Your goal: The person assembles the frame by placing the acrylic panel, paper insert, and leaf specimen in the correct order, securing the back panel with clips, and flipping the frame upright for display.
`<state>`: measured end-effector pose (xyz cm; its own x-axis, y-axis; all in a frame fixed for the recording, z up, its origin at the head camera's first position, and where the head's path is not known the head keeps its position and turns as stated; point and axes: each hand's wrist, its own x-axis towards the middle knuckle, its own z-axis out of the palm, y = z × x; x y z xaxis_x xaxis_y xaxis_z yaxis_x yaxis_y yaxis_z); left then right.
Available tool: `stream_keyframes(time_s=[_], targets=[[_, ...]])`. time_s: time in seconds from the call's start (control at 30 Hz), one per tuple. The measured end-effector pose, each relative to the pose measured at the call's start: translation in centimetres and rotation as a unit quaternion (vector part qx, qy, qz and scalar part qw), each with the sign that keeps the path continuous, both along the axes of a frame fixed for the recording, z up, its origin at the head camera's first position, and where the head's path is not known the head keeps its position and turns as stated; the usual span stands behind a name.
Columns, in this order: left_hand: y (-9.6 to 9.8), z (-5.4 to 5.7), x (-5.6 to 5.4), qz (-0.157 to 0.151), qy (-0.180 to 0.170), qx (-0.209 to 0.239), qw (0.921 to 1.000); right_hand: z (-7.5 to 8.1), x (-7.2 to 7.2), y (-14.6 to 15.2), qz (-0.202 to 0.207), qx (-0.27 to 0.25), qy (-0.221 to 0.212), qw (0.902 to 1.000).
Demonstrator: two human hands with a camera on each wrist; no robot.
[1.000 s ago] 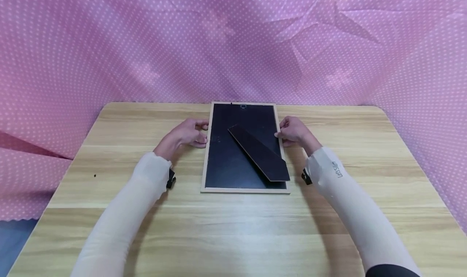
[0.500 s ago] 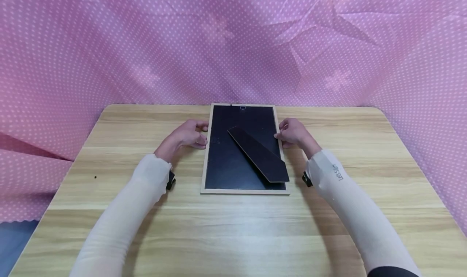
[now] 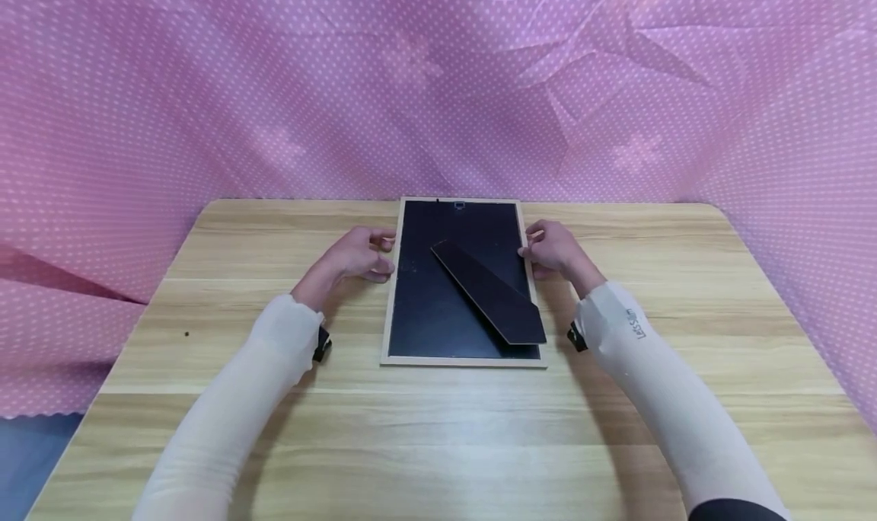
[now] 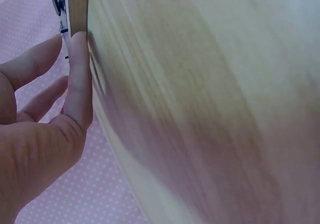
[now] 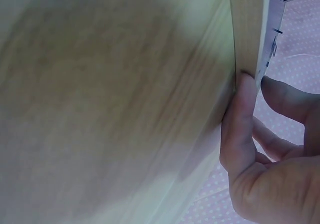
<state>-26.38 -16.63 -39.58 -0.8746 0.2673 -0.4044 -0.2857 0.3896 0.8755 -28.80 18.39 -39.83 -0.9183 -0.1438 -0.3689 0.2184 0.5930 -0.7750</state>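
A picture frame (image 3: 452,308) lies back side up on the table, with a pale wooden rim and a black backing. On its back, an easel leg (image 3: 489,296) slants from upper left to lower right. A small metal hanger (image 3: 459,205) sits near the far edge. My left hand (image 3: 356,254) holds the frame's left rim; in the left wrist view one digit lies along the wooden side (image 4: 78,8). At the opposite rim, my right hand (image 3: 553,248) holds the edge, a fingertip lapping over it. The frame's front faces down, hidden.
The wooden table (image 3: 438,445) has rounded far corners. A pink dotted cloth (image 3: 438,87) hangs behind it and along both sides. A small dark spot (image 3: 186,334) shows on the table at the left.
Both hands stay at the frame's sides and the easel leg keeps its slant. The whole head view has shifted slightly.
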Motion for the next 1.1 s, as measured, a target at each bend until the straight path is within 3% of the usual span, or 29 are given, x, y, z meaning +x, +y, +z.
stream_keyframes(time_s=[0.27,0.6,0.8,1.1], targets=[[0.1,0.7,0.7,0.015,-0.001,-0.007,0.9999,-0.1,-0.4,0.1,-0.009,-0.024,-0.002,0.9997],[0.3,0.7,1.2,0.029,-0.006,0.001,0.9996,0.1,-1.2,0.2,-0.009,-0.034,-0.017,0.9992],[0.2,0.6,1.0,0.035,-0.009,0.002,0.9994,0.4,-1.9,0.5,0.006,-0.042,-0.039,0.9983],[0.3,0.1,0.6,0.035,-0.022,-0.008,0.9991,0.4,-2.7,0.9,-0.004,-0.076,-0.088,0.9932]])
